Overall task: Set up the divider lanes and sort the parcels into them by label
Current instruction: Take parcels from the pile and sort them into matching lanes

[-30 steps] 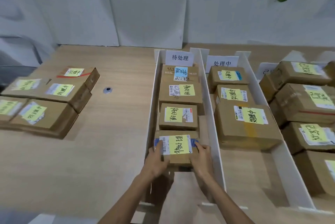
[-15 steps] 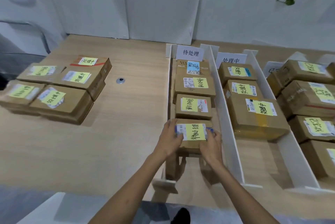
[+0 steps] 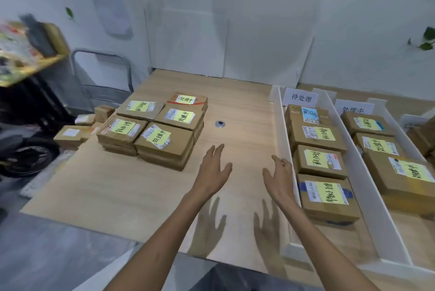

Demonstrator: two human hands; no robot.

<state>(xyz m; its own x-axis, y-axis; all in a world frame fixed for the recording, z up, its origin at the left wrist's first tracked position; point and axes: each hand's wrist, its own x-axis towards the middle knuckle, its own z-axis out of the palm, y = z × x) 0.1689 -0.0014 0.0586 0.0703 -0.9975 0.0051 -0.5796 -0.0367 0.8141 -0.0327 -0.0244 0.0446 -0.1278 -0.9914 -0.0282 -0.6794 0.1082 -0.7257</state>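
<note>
Both empty, fingers spread: left hand (image 3: 213,173) and right hand (image 3: 280,179) over pale wooden table (image 3: 117,184). Far left, stacked yellow-labelled brown cardboard parcels (image 3: 153,135); more inside white divider lanes (image 3: 356,173) right. Rightmost one cut off.

Single head-worn view, looking forward and down, near the table (image 3: 235,107)
</note>
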